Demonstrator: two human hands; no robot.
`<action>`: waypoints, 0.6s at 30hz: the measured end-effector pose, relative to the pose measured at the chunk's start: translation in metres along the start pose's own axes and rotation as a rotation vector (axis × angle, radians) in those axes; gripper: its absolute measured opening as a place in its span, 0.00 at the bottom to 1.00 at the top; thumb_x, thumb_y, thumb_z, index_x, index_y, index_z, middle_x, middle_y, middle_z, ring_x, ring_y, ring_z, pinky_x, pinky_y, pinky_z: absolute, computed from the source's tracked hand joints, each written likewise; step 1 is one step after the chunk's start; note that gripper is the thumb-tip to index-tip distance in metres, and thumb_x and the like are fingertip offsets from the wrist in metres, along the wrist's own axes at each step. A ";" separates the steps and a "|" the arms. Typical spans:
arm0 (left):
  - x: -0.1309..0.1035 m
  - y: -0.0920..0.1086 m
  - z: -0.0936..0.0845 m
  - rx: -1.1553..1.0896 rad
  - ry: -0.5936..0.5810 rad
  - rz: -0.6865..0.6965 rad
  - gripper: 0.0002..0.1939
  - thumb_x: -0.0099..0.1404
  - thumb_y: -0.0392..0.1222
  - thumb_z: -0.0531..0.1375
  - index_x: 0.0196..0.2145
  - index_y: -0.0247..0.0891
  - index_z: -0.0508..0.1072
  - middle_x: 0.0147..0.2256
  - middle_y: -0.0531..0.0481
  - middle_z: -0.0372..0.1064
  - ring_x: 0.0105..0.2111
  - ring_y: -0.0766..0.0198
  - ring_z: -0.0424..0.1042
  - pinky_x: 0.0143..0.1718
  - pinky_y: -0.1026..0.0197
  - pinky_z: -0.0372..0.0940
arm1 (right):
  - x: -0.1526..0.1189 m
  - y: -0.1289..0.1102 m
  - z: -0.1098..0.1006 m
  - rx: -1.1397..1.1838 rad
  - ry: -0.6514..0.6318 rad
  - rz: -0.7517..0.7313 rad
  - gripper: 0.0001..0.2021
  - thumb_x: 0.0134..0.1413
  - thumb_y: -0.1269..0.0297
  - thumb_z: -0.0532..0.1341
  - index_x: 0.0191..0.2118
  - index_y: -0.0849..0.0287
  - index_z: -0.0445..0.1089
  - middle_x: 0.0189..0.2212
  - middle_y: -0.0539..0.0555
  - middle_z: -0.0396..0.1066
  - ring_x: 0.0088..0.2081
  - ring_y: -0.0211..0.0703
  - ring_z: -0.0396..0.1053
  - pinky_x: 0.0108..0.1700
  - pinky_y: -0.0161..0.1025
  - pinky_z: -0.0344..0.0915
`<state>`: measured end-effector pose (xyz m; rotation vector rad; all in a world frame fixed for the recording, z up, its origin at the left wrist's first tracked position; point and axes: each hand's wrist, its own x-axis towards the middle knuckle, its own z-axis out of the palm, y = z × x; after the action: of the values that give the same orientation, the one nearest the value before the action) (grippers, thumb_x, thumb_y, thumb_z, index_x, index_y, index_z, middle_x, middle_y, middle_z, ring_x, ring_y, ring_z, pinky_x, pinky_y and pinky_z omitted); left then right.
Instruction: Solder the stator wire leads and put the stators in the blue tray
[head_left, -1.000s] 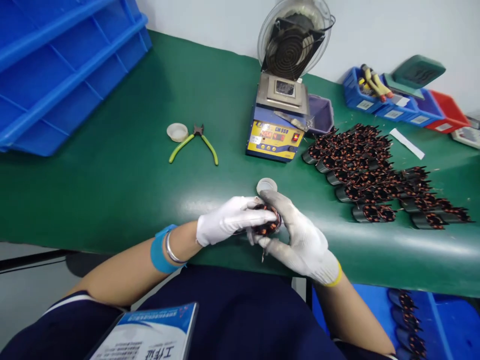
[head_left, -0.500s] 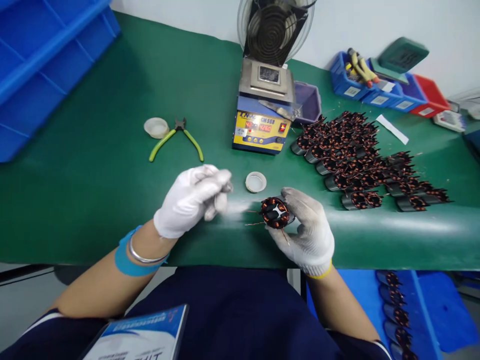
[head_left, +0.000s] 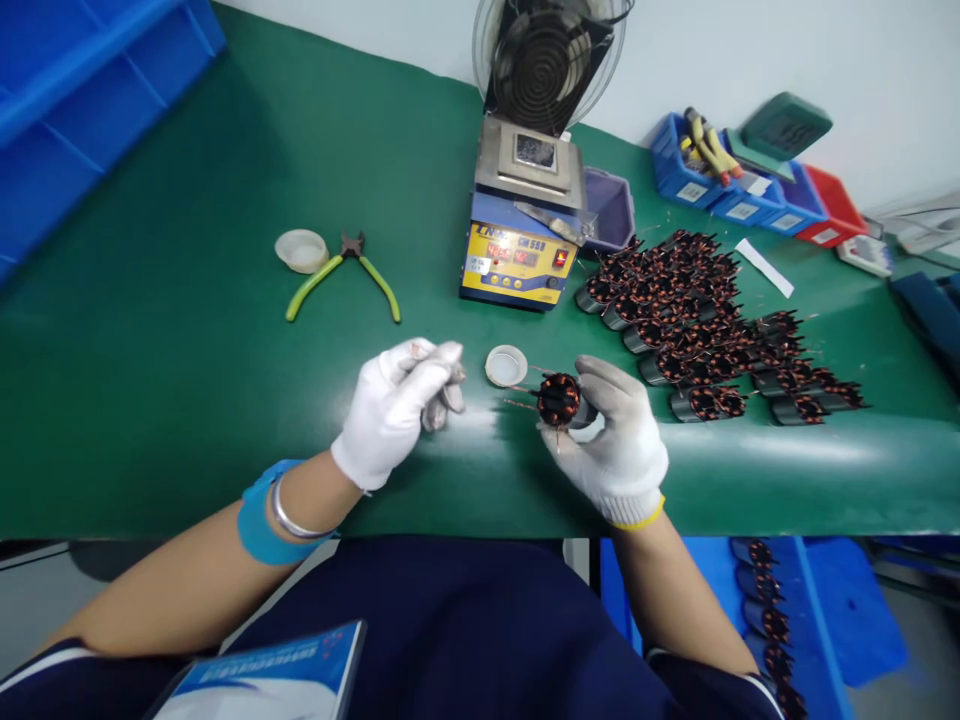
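My right hand, in a white glove, grips a round coil-wound motor part between thumb and fingers. Thin copper wires stick out of the part to the left and below. My left hand, also gloved in white, is beside it on the left, its fingers pressed together; whether anything small is pinched there cannot be made out. Just beyond the hands lies a small round white dish. Green-handled cutters lie spread on the green table, next to another white dish.
A solder pot unit with a fan behind stands at centre back. Rows of coil parts fill the right side. Blue bins and a red bin line the wall. A blue crate is at upper left.
The held coil part has moved slightly up and has turned, so the light gap at its centre no longer shows. My left hand has moved a little, fingers still together.
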<state>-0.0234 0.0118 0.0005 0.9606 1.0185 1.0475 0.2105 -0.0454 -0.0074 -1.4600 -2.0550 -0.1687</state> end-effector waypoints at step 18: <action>0.037 -0.020 -0.004 -0.072 0.142 -0.080 0.13 0.65 0.43 0.67 0.28 0.36 0.70 0.21 0.51 0.73 0.15 0.71 0.66 0.16 0.70 0.59 | 0.043 0.021 0.005 -0.157 -0.418 -0.079 0.24 0.56 0.61 0.65 0.58 0.58 0.67 0.52 0.61 0.74 0.45 0.54 0.76 0.42 0.47 0.75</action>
<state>-0.0166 0.0440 -0.0268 0.7895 1.1195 1.0904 0.2178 -0.0005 0.0065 -1.6162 -2.4835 -0.0590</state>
